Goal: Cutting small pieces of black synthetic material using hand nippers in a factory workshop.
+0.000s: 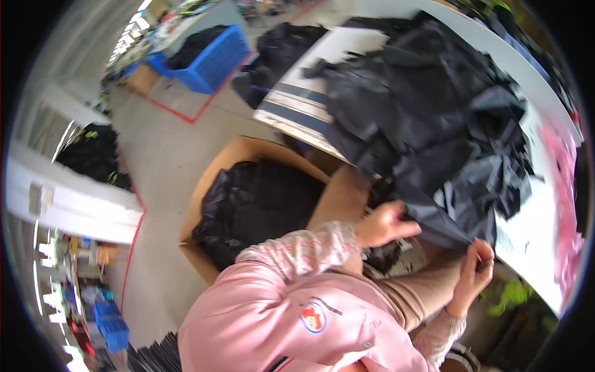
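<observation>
Presently, from the head view, we find the right hand pinching the black cloth at the near edge of the table; the left hand's grip we cannot tell. Hard pulling could drag down the adjoining pile.

A: Where's the fabric pile?
B: On tbl, dead ahead.
A: And the carton?
B: On flr, L of tbl, fabric pcs in it.
A: Crate?
B: Farther off, behind carton.
A: R side?
B: Bundle at tbl's R edge.
</observation>
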Demonstrator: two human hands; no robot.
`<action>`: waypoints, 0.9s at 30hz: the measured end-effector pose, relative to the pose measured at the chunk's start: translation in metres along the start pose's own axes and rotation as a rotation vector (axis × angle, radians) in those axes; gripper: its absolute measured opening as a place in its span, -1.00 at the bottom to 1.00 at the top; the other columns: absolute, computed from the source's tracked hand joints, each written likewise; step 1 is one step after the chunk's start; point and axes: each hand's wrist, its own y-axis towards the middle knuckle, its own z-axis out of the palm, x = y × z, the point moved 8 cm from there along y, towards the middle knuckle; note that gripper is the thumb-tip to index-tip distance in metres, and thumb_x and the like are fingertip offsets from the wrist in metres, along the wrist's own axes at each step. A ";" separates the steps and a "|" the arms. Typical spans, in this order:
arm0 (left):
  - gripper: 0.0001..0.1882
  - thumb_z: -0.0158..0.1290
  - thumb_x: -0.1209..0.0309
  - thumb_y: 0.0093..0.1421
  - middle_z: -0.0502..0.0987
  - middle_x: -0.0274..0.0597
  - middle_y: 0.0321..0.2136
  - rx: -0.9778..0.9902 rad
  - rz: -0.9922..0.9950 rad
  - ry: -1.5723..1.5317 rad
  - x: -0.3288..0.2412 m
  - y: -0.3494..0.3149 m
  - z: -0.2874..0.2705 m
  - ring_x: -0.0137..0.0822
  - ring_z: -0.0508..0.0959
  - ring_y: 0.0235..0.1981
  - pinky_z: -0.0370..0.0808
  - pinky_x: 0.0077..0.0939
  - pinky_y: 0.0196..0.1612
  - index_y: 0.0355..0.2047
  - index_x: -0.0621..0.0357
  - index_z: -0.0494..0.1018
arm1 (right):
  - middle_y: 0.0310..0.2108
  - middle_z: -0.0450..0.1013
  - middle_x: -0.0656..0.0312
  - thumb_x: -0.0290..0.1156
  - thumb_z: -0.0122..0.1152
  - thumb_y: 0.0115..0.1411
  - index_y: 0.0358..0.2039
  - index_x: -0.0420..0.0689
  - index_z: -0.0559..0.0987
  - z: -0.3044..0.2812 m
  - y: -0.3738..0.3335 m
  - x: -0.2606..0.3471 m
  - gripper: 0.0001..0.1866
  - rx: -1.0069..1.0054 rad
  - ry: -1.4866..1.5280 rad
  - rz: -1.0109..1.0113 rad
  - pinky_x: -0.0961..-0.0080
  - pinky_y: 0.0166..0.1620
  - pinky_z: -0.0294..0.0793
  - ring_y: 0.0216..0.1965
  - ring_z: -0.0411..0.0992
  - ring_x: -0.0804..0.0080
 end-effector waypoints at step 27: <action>-0.44 -0.08 0.70 0.22 0.51 -0.14 -0.11 0.087 0.104 0.371 -0.016 -0.003 0.029 -0.50 0.49 -0.16 0.43 -0.64 -0.11 0.22 0.13 0.11 | -0.49 0.45 0.20 -0.60 0.35 -0.01 -0.33 -0.20 0.55 0.072 -0.020 0.033 -0.79 0.225 -0.112 -0.159 0.52 -0.42 0.40 -0.52 0.41 0.38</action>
